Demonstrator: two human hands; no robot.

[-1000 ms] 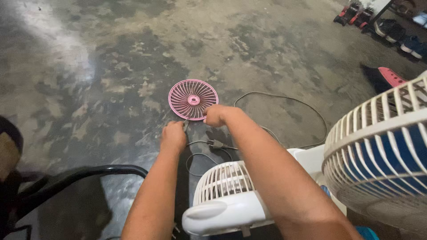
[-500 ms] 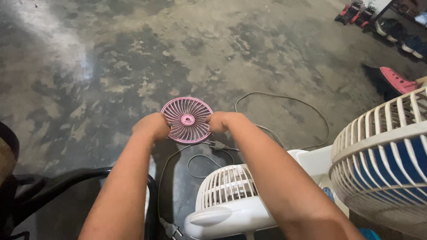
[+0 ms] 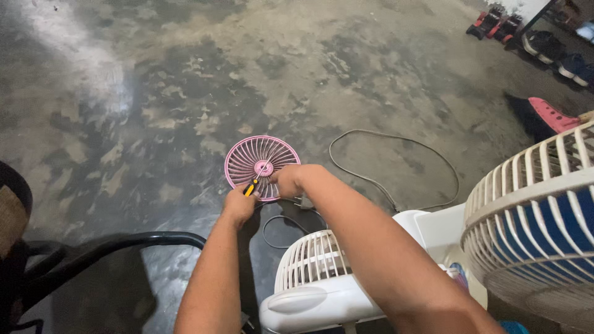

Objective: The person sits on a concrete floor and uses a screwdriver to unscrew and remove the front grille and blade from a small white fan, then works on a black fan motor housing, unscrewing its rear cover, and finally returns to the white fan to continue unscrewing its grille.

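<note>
Head view, left hand [image 3: 238,204] gripping screwdriver [image 3: 252,185], tip hidden against pink grille [image 3: 260,166]

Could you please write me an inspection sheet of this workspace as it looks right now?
Surface: mottled grey concrete floor, glare patch at upper left.
Job's things: pink round fan grille held above the floor; yellow-and-black screwdriver with its tip near the hub.
Clutter: small white fan below the arms; large white fan with blue blades at right.
Grippers: left hand grips the screwdriver; right hand holds the grille's rim.
Cables: grey cord looping on the floor.
Surroundings: dark chair frame at left; shoes at top right.
</note>
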